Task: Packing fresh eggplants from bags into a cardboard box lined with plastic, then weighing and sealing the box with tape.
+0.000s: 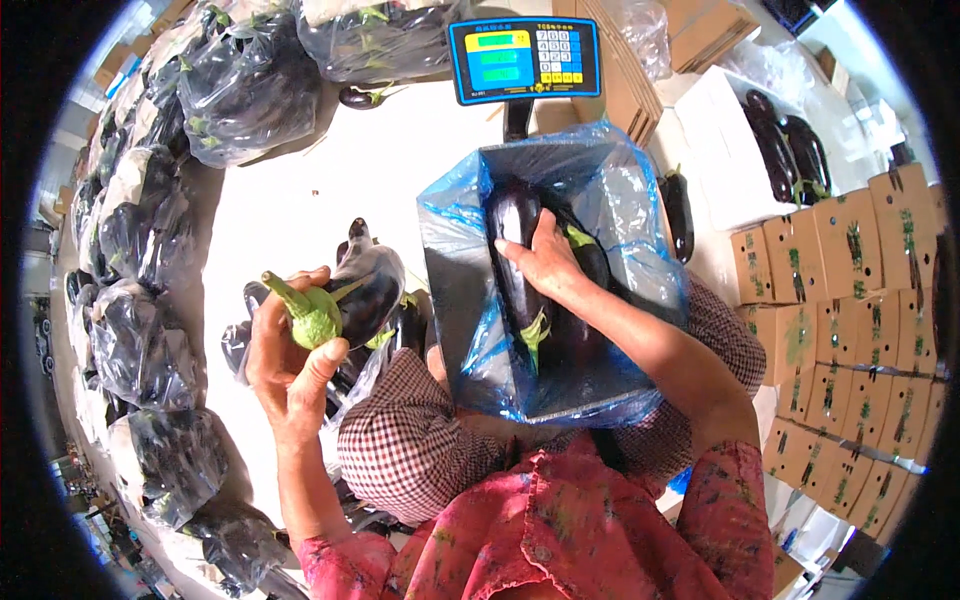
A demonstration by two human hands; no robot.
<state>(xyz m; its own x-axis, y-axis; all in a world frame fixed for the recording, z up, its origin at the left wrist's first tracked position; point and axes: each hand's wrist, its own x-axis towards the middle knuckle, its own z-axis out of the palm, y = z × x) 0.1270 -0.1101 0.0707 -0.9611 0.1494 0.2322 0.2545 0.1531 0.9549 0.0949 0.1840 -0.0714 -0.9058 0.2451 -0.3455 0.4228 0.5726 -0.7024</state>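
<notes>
My left hand (281,360) holds a large dark eggplant (373,300) near its green cap, with the stem pointing up and left. It is in the air over a heap of eggplants by my left knee. My right hand (551,262) reaches into a box lined with blue plastic film (461,300). Its thumb and fingers are around a long glossy eggplant (512,217) lying there, cap towards me. Another eggplant (596,262) lies to its right, partly under my wrist. A digital scale display (525,60) on a post stands just beyond the box.
Clear plastic bags full of eggplants (247,90) line the floor at left and far side. A white foam box (712,142) holding eggplants stands at upper right. Below it are stacked brown cartons (840,270). Single eggplants lie beside the lined box (679,217) and near the far bags (360,97).
</notes>
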